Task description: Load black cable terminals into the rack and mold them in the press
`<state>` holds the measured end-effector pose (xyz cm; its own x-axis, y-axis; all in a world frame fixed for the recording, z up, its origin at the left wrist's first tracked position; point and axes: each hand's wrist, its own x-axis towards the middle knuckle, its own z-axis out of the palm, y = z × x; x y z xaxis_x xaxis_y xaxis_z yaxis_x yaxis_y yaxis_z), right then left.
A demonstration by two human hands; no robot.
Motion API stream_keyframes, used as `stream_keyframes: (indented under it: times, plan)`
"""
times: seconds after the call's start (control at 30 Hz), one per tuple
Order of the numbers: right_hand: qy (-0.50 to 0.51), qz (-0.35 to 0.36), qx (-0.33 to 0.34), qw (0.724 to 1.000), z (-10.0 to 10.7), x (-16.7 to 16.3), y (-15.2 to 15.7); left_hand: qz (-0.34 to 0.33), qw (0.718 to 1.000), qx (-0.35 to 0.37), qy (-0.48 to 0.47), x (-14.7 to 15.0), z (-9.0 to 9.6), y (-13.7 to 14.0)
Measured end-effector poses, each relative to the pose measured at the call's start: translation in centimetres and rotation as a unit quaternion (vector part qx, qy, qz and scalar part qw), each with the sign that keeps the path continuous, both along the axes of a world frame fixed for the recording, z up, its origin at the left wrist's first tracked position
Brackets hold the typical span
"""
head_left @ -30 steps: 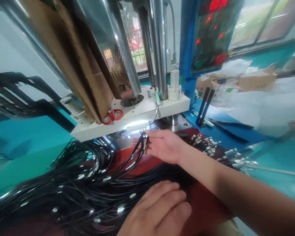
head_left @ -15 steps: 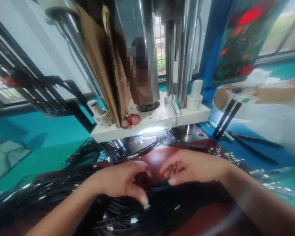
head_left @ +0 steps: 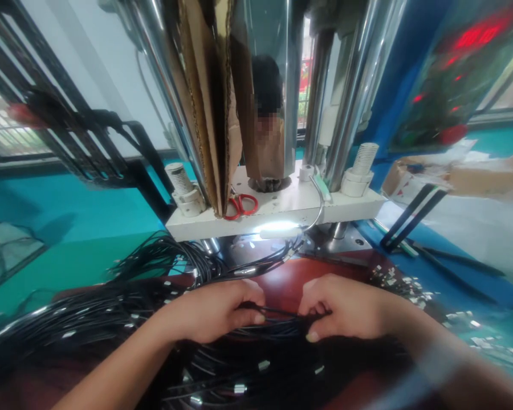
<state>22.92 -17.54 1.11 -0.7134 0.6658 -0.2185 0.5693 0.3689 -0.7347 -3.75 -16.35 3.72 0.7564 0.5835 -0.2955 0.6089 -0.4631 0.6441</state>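
- The left hand [head_left: 214, 311] was closed in a pinch, thumb against fingers, on a thin black cable [head_left: 282, 311].
- The right hand [head_left: 350, 304] faced it with curled fingers at the far end of that visible stretch, thumb lower and apart; whether it gripped the cable, I could not tell.
- The cable's long axis ran nearly level between the two hands, roughly parallel to the front edge of the white press plate [head_left: 205, 230]; the left hand had the surer contact.
- Just below lay a heap of dark cables [head_left: 106, 322], spreading widest to the left.
- Beyond the fingertips, the red-brown desk [head_left: 282, 282] gave room up to a cable bundle [head_left: 277, 260] curving toward the plate's underside.
- Right of the right hand, metal cable ends [head_left: 406, 285] crowded that side.
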Motion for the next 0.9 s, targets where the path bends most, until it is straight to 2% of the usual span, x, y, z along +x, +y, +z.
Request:
stream_keyframes:
  times: [0.27, 0.47, 0.67, 0.9]
  plan:
    - [0.016, -0.008, 0.027, 0.999, 0.8, -0.2, -0.2, 0.006, 1.0, 0.004, -0.011, 0.2, 0.1, -0.2]
    - [0.051, -0.042, 0.058, 0.996, 1.4, -0.5, -0.2, 0.025, 0.999, -0.038, -0.007, 0.3, 0.1, -0.5]
    - [-0.002, -0.032, 0.032, 0.999, 0.7, -0.5, -0.2, 0.047, 0.999, -0.014, 0.007, 0.2, -0.5, -0.6]
    - [0.007, -0.041, 0.074, 0.996, 0.4, -0.8, -0.6, 0.049, 0.998, -0.006, 0.027, 0.3, 0.3, -0.8]
